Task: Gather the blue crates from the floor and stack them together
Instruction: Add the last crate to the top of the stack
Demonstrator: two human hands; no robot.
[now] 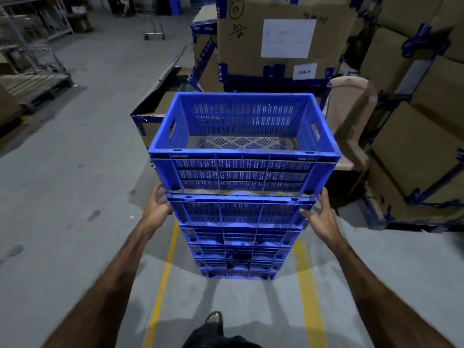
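A tall stack of several blue slotted crates stands on the grey floor straight in front of me. The top crate is empty and sits upright on the pile. My left hand is at the stack's left side, beside the second crate's rim, fingers loosely curved against the corner. My right hand is at the right side of the same crate, fingers spread and relaxed, just touching or a little off the plastic. Neither hand wraps a handle.
Big taped cardboard boxes stand behind the stack and along the right. An open carton and a beige plastic chair flank the stack. Yellow floor lines run toward me. A pallet and shelving stand far left.
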